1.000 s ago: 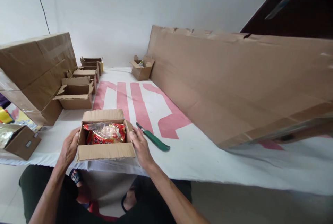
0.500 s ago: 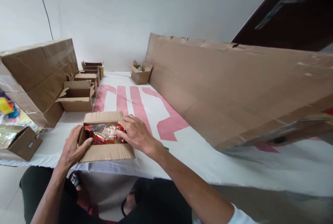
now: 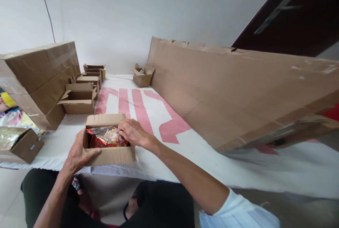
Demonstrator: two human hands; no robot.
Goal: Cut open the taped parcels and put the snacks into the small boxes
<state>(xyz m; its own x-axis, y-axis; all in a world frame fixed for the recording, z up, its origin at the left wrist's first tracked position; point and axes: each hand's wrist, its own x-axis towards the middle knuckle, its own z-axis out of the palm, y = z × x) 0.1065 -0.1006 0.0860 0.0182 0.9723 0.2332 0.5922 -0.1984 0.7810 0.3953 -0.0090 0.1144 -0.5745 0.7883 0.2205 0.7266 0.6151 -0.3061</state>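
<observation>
A small open cardboard box stands at the near edge of the white cloth-covered table. Red and clear snack packets fill it. My left hand grips the box's left side, thumb over the front wall. My right hand reaches in from the right with fingers curled down on the packets, pressing them at the box's right end.
Several open small boxes line the left side beside a big taped carton. Another small box sits at the back. A long cardboard sheet leans along the right. A box with foil stands lower left.
My right hand moved from the box's right side onto the packets inside. My left hand slid forward, thumb over the front wall. The green-handled knife is now hidden behind my right arm.
</observation>
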